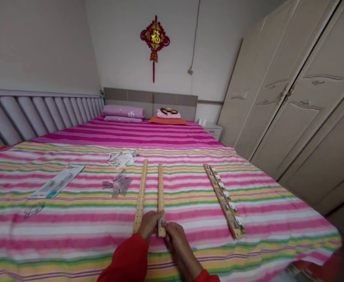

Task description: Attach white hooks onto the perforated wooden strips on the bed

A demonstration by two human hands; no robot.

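Observation:
A narrow wooden strip with small holes lies lengthwise in front of me on the striped bedspread. My left hand grips its near end from the left, thumb over the top. On that end sits a small shiny metal fitting. From the right, my right hand is closed, thumb and finger pinching at the fitting; fine detail between the fingertips is hidden. Just left, a second holed wooden strip lies roughly parallel, its near end beside my left hand.
Two wooden strips carrying metal fittings and white discs lie at right. Clear plastic bags, printed packets, a long blister card and a wire tangle lie left. Beyond are pillows; a wardrobe stands right.

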